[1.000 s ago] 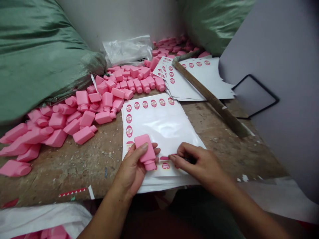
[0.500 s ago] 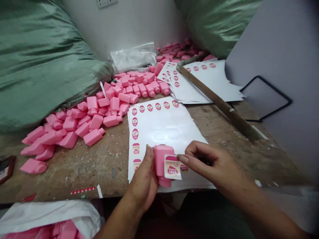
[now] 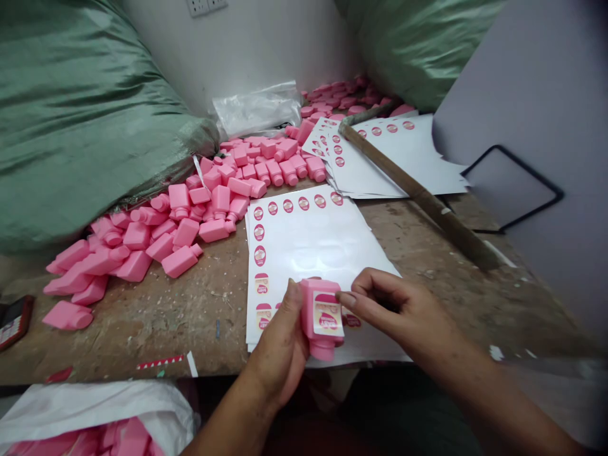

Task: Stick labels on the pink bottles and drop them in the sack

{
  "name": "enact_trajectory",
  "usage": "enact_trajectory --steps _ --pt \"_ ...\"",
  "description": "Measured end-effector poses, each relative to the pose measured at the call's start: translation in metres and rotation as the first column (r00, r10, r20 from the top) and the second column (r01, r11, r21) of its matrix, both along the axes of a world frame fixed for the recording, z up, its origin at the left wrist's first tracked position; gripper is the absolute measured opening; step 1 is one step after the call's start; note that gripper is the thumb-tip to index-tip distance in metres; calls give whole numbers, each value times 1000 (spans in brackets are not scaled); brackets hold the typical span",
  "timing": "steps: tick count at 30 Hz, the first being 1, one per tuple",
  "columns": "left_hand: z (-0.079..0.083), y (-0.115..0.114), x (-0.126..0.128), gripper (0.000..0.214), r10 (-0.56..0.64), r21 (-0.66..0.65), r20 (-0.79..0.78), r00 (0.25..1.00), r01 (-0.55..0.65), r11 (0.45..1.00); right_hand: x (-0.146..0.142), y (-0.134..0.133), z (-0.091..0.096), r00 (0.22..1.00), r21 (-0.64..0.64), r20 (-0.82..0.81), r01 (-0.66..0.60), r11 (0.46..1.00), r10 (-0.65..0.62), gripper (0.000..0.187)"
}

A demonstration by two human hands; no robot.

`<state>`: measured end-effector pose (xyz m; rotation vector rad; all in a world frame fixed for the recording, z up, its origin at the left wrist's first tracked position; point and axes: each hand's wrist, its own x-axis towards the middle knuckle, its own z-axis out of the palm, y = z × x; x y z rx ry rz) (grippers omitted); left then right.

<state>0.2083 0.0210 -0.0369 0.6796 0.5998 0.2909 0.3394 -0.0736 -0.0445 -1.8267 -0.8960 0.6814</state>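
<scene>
My left hand (image 3: pixel 278 348) grips a small pink bottle (image 3: pixel 320 316) with its neck pointing down, held over the near edge of a white sticker sheet (image 3: pixel 313 253). A pink and cream sticker (image 3: pixel 327 316) lies on the bottle's front face. My right hand (image 3: pixel 399 310) pinches at the right edge of that sticker, fingers pressed together against the bottle. A few stickers remain along the sheet's top and left edges.
A heap of plain pink bottles (image 3: pixel 190 215) spreads across the worn wooden table (image 3: pixel 180 316) to the left and back. More sticker sheets (image 3: pixel 394 158) lie at the back right under a wooden stick (image 3: pixel 418 196). Green sacks (image 3: pixel 80 114) flank the table. A white bag (image 3: pixel 95 418) with pink bottles sits lower left.
My right hand peeled a sticker off the sheet and brought it to the bottle; it now lies flat on the bottle's face. My left hand turned the bottle to face me.
</scene>
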Motion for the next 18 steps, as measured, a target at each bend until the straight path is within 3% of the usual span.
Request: enact_trajectory --steps 5,7,12,14,18 --pt "1 -1 -4 34 -53 81 -29 998 55 995 -2 0 0 998 -23 58 21 1000 -19 34" --pt "2 -2 -5 35 -90 89 -68 994 96 991 -4 -1 1 988 -28 147 47 999 -42 34" --pt "3 -1 -9 42 -133 68 -95 987 139 988 -5 -10 1 832 30 518 215 976 -199 30" --pt "2 -2 -10 47 -157 56 -99 983 163 985 -6 -12 0 842 57 484 243 968 -240 28" --pt "2 -6 -9 49 -184 95 -101 978 193 977 -13 -4 1 973 84 182 126 988 -140 24"
